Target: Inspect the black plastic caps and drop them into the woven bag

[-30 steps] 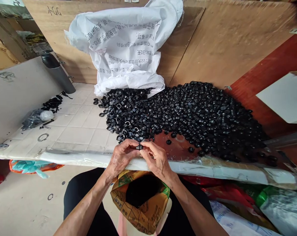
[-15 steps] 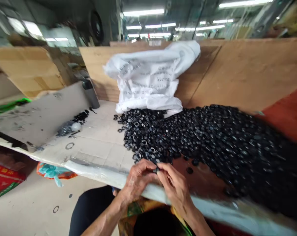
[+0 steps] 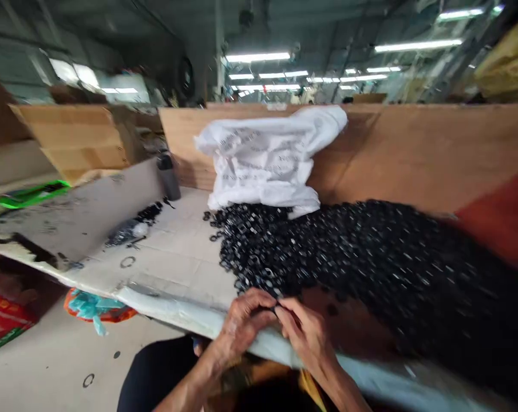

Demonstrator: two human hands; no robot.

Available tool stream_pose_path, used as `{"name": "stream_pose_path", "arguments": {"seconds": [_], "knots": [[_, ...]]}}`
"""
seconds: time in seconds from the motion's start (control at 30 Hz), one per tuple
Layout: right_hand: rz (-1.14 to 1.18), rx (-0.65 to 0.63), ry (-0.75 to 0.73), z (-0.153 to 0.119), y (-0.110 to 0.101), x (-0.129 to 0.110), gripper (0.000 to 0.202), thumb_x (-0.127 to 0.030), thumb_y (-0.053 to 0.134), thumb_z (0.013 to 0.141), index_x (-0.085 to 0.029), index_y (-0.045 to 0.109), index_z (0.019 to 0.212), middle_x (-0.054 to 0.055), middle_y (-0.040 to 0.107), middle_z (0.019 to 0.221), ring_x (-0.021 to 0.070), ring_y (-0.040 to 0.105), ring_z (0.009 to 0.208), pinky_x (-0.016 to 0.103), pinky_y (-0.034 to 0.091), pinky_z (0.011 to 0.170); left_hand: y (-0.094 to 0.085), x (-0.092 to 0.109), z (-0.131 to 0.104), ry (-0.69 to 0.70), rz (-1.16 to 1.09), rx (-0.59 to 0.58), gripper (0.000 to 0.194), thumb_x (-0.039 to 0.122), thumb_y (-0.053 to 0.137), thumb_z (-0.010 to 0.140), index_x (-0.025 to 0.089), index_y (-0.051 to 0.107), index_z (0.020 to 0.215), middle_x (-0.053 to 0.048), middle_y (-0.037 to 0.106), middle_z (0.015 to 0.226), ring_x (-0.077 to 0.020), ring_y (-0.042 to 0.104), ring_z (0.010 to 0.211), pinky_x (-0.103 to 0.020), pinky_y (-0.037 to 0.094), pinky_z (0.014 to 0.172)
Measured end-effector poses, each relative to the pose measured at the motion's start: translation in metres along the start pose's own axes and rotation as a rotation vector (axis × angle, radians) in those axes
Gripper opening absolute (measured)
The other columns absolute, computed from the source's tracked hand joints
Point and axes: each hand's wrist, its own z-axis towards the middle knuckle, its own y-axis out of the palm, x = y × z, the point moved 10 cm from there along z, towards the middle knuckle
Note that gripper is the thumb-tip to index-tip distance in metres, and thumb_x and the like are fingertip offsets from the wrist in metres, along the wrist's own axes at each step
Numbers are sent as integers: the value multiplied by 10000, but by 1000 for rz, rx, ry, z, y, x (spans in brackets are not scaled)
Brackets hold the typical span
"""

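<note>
My left hand (image 3: 246,320) and my right hand (image 3: 302,329) meet fingertip to fingertip over the near edge of the table. Between the pinched fingers is a small black part (image 3: 276,305), mostly covered, so its exact shape cannot be made out. Both hands are closed around it. Just beyond them spreads a big pile of small black parts (image 3: 344,246), some of them ring-shaped, reaching across to the right side. A white sack (image 3: 263,160) with printed lettering lies at the back of the pile.
A cardboard panel (image 3: 430,149) stands along the back. To the left are a dark bottle (image 3: 168,177), a small clear plastic bag (image 3: 123,233) and a loose ring (image 3: 127,262). A bag with turquoise contents (image 3: 95,306) sits below the table's left edge.
The camera has tilted up, so the scene sits lower in the picture. Both hands stay together at the table edge, and the black part between them is now more hidden.
</note>
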Motion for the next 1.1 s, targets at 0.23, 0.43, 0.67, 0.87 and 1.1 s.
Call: {"name": "stream_pose_path", "arguments": {"seconds": [0.23,0.43,0.67,0.87,1.1], "knots": [[-20,-20,123,-1,-4,2,294,-338,556,1038,-210,653,791,4,627,674,147,573,608,250,450,596,-1,1,7,19,-8,-29,167,356,809,929,232,813,1041,-70,766,1119,-210,726,1056,-352,578,991],[45,-18,138,-2,-8,1,156,-343,618,996,-215,697,952,19,696,793,159,621,671,260,495,636,2,4,7,31,29,-45,163,351,798,935,228,804,1042,-70,772,1119,-213,732,1056,-359,590,976],[130,-41,217,-1,-9,4,209,-380,639,967,-214,716,1070,69,748,981,181,700,778,273,564,681,6,1,5,-41,10,-94,183,340,775,953,227,789,1097,-66,753,1161,-209,712,1090,-353,580,1000],[261,-53,428,-12,-3,18,298,-470,683,933,-212,681,1082,31,712,859,167,700,720,260,576,651,13,-5,4,-82,-129,-103,271,362,831,912,187,755,1105,-48,739,1119,-189,716,1035,-336,583,984],[493,-86,702,-26,8,24,350,-552,653,931,-205,620,898,2,660,679,144,635,547,253,543,530,17,12,2,122,59,-167,176,332,767,974,206,762,1096,-77,744,1156,-217,710,1109,-380,565,1035]]}}
